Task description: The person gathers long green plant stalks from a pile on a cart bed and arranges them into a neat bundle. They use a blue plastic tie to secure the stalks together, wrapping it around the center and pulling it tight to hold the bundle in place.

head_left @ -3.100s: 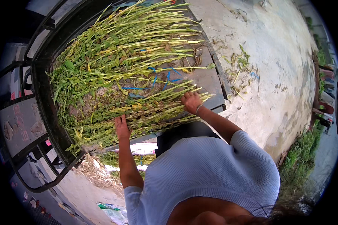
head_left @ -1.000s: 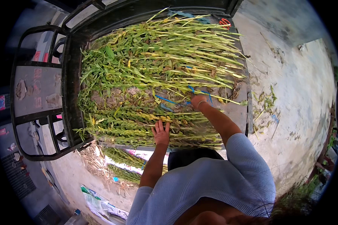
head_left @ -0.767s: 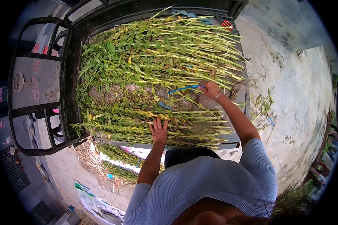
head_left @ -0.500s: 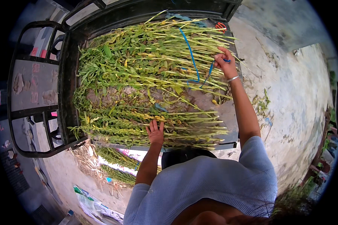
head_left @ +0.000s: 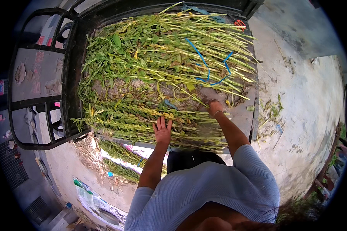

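Note:
My left hand (head_left: 163,131) lies flat with fingers spread on the near bunch of leafy green stalks (head_left: 131,125). At the stem-end side of that bunch, my right hand (head_left: 216,109) reaches down beside a loose stalk; its fingers are dark and partly hidden, so whether they grip it is unclear. A larger, far bunch of stalks (head_left: 154,50) fills the back of the dark cart bed, leaves to the left and cut stems to the right. Across its stems lies a thin blue strap (head_left: 209,73), bent in a loose curve and touched by neither hand.
A black metal rail frame (head_left: 15,82) closes the bed's left end. An orange-red looped item (head_left: 240,24) sits at the far right corner, near a blue-grey cloth (head_left: 204,12). Below, more stalks (head_left: 121,169) lie on the ground. Concrete floor (head_left: 297,111) with scattered leaves stretches right.
My right hand has let go of the blue strap and moved down and left to the near bunch. The strap's end now rests on the far stalks. My left hand stays on the near bunch.

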The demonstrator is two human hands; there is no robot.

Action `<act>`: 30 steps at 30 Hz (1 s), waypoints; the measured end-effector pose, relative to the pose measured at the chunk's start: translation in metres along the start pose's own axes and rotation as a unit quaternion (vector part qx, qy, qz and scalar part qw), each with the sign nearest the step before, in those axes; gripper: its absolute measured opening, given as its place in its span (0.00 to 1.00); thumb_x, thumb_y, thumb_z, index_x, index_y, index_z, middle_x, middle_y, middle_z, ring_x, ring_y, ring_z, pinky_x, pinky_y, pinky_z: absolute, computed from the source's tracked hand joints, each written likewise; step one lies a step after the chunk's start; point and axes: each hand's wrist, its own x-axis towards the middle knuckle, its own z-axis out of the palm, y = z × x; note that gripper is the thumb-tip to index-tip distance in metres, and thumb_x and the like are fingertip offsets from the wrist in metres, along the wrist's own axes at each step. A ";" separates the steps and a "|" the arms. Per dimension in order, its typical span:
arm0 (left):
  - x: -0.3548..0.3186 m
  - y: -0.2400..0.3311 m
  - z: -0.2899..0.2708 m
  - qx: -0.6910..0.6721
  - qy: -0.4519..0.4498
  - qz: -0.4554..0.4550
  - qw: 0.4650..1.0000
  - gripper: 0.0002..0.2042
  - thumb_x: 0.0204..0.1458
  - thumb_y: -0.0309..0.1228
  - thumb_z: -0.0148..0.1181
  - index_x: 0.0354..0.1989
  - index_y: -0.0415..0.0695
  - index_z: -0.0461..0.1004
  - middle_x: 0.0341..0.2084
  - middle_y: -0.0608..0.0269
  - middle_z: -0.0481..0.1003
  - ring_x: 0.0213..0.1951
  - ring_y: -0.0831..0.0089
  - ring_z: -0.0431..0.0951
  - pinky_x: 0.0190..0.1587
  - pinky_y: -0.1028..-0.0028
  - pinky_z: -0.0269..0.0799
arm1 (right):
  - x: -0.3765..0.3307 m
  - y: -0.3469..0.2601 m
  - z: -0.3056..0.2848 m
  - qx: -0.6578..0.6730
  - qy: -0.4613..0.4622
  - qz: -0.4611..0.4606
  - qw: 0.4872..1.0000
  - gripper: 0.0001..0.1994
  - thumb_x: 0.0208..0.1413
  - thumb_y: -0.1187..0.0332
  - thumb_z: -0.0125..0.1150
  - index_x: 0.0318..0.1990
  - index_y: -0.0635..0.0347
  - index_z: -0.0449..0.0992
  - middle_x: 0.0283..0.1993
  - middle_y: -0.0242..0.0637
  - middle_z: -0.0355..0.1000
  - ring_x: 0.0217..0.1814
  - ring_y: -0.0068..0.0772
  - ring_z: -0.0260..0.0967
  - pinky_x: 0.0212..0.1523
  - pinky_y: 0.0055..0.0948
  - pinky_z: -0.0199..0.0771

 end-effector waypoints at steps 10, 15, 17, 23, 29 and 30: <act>-0.002 0.000 -0.001 -0.019 -0.001 0.005 1.000 0.27 0.51 0.24 0.45 0.60 0.58 0.51 0.63 0.51 0.41 0.64 0.51 0.42 0.60 0.45 0.42 | -0.001 0.048 -0.097 0.063 0.161 -0.015 0.985 0.18 0.40 0.63 0.61 0.40 0.60 0.68 0.26 0.46 0.71 0.32 0.51 0.70 0.32 0.42 0.71; -0.002 -0.001 0.001 -0.015 0.004 0.002 1.000 0.26 0.51 0.25 0.44 0.60 0.59 0.53 0.63 0.51 0.42 0.64 0.52 0.43 0.60 0.45 0.42 | -0.052 0.046 -0.218 0.120 0.174 -0.143 0.967 0.13 0.40 0.60 0.65 0.28 0.57 0.70 0.21 0.43 0.69 0.25 0.46 0.67 0.26 0.39 0.66; -0.004 -0.002 0.008 -0.052 0.043 -0.003 0.998 0.28 0.49 0.22 0.47 0.59 0.61 0.53 0.63 0.53 0.41 0.64 0.55 0.42 0.60 0.45 0.42 | -0.067 0.054 -0.253 0.201 0.182 -0.171 0.947 0.12 0.45 0.62 0.63 0.23 0.61 0.70 0.15 0.36 0.65 0.18 0.34 0.62 0.20 0.32 0.59; -0.007 -0.002 -0.007 -0.033 0.015 -0.005 0.999 0.30 0.49 0.22 0.47 0.61 0.62 0.52 0.64 0.53 0.42 0.64 0.53 0.43 0.60 0.46 0.42 | -0.093 0.064 -0.259 0.474 -0.096 -0.097 0.870 0.17 0.54 0.59 0.57 0.19 0.60 0.70 0.11 0.20 0.55 0.13 0.12 0.47 0.14 0.19 0.46; -0.029 0.000 -0.073 -0.043 -0.094 -0.008 0.995 0.50 0.36 0.34 0.68 0.65 0.65 0.37 0.65 0.55 0.32 0.66 0.55 0.37 0.61 0.48 0.42 | -0.110 0.050 -0.203 0.599 -0.122 -0.117 0.782 0.15 0.56 0.60 0.54 0.23 0.61 0.73 0.10 0.21 0.54 0.11 0.12 0.46 0.12 0.18 0.45; -0.034 0.000 -0.078 -0.041 -0.100 -0.008 0.994 0.52 0.33 0.37 0.70 0.65 0.65 0.36 0.66 0.55 0.32 0.66 0.55 0.36 0.61 0.48 0.43 | -0.113 0.047 -0.194 0.613 -0.125 -0.110 0.773 0.15 0.56 0.60 0.54 0.23 0.61 0.73 0.10 0.21 0.54 0.11 0.13 0.45 0.12 0.18 0.44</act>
